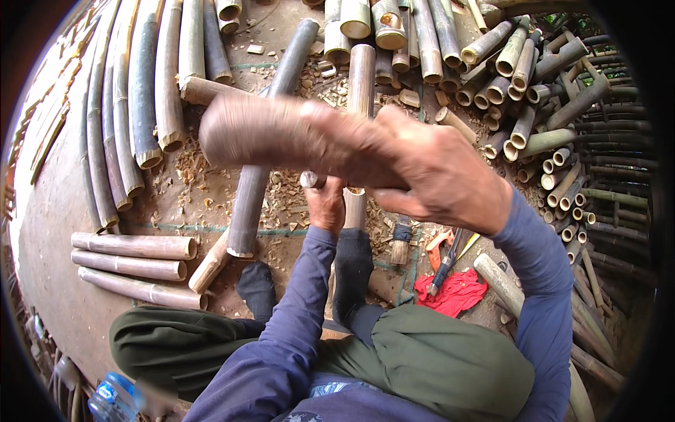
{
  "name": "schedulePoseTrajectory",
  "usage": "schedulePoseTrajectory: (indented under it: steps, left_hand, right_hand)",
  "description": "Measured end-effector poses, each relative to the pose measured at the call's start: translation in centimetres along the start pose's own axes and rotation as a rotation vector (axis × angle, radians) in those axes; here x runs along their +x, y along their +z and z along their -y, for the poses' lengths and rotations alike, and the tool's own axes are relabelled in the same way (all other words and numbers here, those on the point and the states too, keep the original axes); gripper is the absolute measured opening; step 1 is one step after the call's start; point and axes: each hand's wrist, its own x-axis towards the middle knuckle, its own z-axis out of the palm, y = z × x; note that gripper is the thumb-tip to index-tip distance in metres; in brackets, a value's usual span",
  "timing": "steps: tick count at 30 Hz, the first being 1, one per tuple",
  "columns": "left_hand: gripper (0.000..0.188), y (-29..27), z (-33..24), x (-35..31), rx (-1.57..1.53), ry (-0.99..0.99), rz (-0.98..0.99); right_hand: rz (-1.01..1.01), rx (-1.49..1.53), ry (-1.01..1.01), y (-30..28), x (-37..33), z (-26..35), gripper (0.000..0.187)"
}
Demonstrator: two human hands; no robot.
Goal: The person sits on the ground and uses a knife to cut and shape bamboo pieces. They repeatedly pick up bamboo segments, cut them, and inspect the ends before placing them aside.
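Mallet (271, 133) (blurred) — left grip (325, 209) partly hidden

Daylight, left-edge glare, motion-blurred wooden club (281, 135), black fisheye rim

"What does the motion-blurred wooden club (274, 133) hide?"

"The middle of the dark bamboo pole (247, 211) beneath it, and part of the left hand (325, 207) just below it."

"And that hand's tool (309, 180)?"

"Only one round end shows by the club's lower side (its kind I can't tell)."

"Anything cut off?"

"Bamboo tubes (424, 42) above the club, at the top edge; a bottle (112, 399), well below and left of it."
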Motion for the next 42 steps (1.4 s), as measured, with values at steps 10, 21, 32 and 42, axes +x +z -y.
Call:
schedulePoseTrajectory:
  steps: [10, 21, 32, 42]
  left_hand:
    - [0.039, 1.3, 1.3, -1.2, -0.474, -0.405, 0.223]
    - [0.041, 2.6, 3.7, -3.2, -0.52, -0.395, 0.17]
    - [0.029, 8.0, -9.2, -0.3, 0.158, 0.16, 1.053]
    - [0.034, 8.9, -9.7, 1.4, 0.192, 0.093, 1.18]
  right_hand:
    - [0.164, -0.051, -0.044, -2.0, 0.3, 0.6, 0.096]
    - [0.215, 0.0, 0.018, -1.9, -0.6, 0.3, 0.094]
    - [-0.556, 0.704, 0.437, 3.6, -14.8, -1.8, 0.103]
    - [-1.104, 0.605, 0.888, 14.3, -23.8, 1.6, 0.106]
